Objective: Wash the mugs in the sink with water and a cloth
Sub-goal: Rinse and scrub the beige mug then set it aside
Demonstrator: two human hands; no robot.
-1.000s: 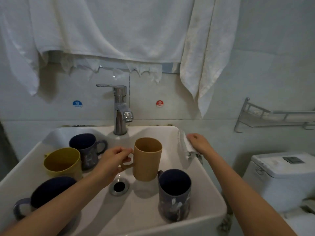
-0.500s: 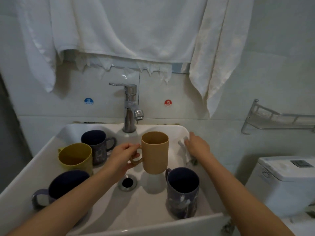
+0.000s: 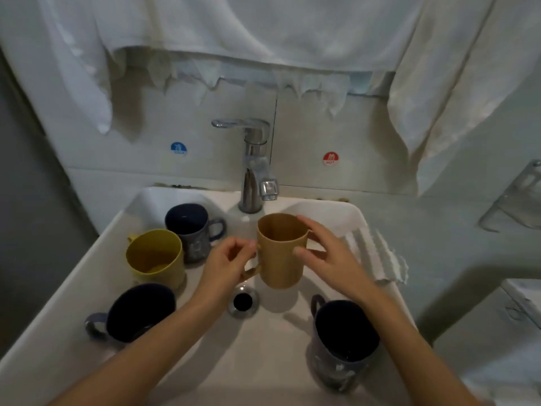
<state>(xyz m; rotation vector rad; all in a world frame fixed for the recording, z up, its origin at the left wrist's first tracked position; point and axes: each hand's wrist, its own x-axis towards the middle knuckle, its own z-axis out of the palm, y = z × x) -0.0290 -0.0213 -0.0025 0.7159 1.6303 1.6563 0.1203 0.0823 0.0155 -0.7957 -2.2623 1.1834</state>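
Note:
My left hand (image 3: 227, 263) grips the handle of a tan mug (image 3: 281, 253), held upright above the white sink (image 3: 96, 259) just below the tap (image 3: 257, 177). My right hand (image 3: 325, 253) cups the mug's right side, fingers spread and curved around it, thumb on the front. A white ribbed cloth (image 3: 377, 259) lies draped over the sink's right rim, beside my right wrist. In the basin stand a yellow mug (image 3: 156, 257), a dark blue mug (image 3: 190, 227) at the back, a second dark blue one (image 3: 137, 312) lying front left, and a third (image 3: 345, 341) front right.
The drain (image 3: 243, 301) sits in the basin's middle under the tan mug. White towels (image 3: 263, 30) hang over the wall above the tap. A metal wall rack (image 3: 515, 197) is at the right, and a white toilet tank (image 3: 524, 306) below it.
My right hand left the cloth on the rim and moved left onto the tan mug. My left hand lifted the mug a little toward the tap.

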